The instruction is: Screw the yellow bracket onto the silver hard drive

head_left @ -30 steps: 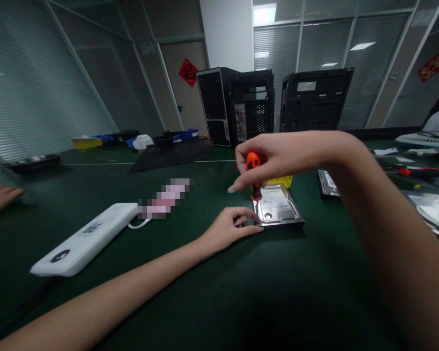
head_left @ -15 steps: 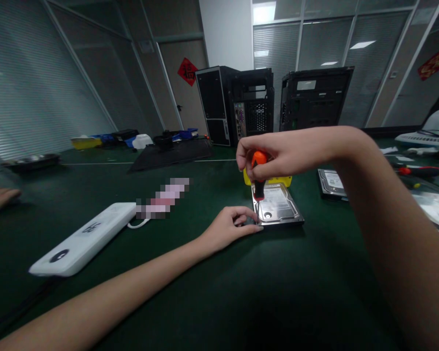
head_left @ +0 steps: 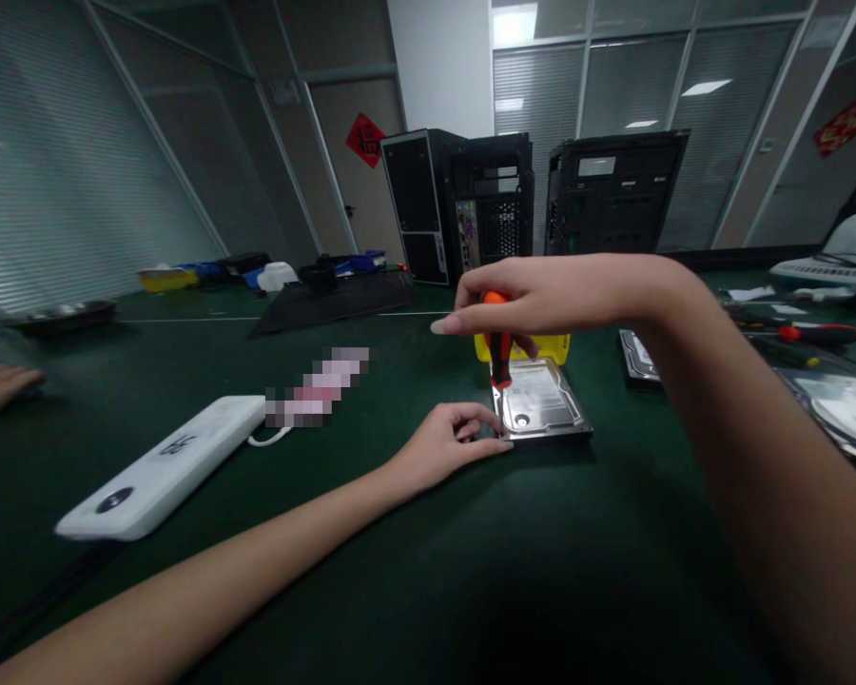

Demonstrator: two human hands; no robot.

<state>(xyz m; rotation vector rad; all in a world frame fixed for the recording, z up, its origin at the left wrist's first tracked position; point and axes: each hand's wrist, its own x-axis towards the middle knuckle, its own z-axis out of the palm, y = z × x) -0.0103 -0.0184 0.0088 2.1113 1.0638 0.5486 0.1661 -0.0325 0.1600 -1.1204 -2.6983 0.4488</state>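
A silver hard drive (head_left: 548, 398) lies flat on the dark green table, its label side up. My left hand (head_left: 453, 440) grips its near left corner, with index finger and thumb at the edge. In my right hand (head_left: 514, 297) is an orange and black screwdriver (head_left: 500, 354), held nearly upright with its shaft down at that same corner. The tip is too small to make out beside the left fingers. My right thumb sticks out to the left, past the handle. A yellow object (head_left: 553, 349) sits just behind the drive, partly covered by the right hand.
A white power bank-like device (head_left: 164, 466) with a cable lies at left. Another hard drive (head_left: 638, 362), an opened drive (head_left: 848, 404) and red-black tools (head_left: 824, 334) are at right. Computer cases (head_left: 489, 205) stand behind. Another person's hand (head_left: 0, 388) rests at far left.
My right hand has turned about the screwdriver, its thumb swinging out to the left. The screwdriver's handle leans slightly more to the left. My left hand and the drive stay put.
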